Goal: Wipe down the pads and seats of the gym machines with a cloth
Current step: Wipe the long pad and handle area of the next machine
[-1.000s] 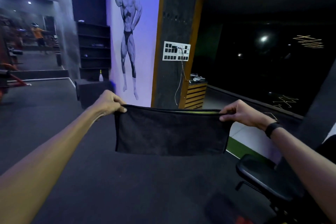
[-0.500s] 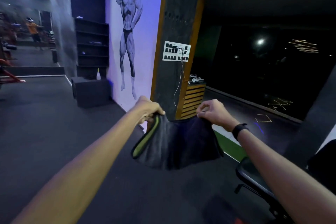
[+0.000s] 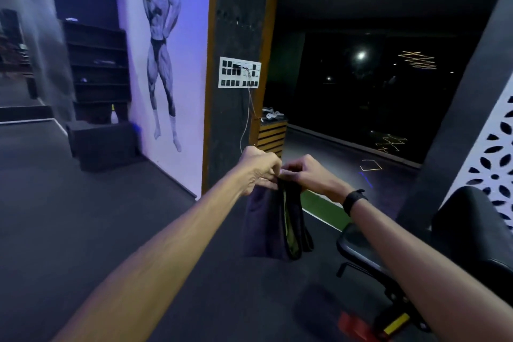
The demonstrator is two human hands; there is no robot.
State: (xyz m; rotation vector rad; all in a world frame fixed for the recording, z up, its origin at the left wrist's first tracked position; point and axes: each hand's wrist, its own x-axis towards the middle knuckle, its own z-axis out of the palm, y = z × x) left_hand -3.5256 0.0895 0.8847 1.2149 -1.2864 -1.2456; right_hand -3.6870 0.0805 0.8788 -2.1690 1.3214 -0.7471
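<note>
— Across the dark rubber floor (image 3: 69, 230), what is the biggest thing you see?

— On the far wall, a mural of a bodybuilder (image 3: 162, 64) under violet light. Beside it stands a dark pillar (image 3: 236, 36) with a white switch panel (image 3: 240, 72), and left of the mural a black shelf unit (image 3: 97, 69).

— And the gym machine?

— At the lower right there is a black padded seat (image 3: 358, 247) and a black back pad (image 3: 472, 230). Nothing touches them.

— Where is the cloth?

— The dark cloth (image 3: 266, 225) hangs folded in the air, in front of the person and just left of the seat. A yellow-green edge shows along its fold.

— How do the hands hold it?

— The left hand (image 3: 259, 169) and the right hand (image 3: 308, 175) meet at its top edge, touching each other. The fingers of both are curled and pinch the cloth there. A black wristband (image 3: 355, 200) is on the right wrist.
</note>
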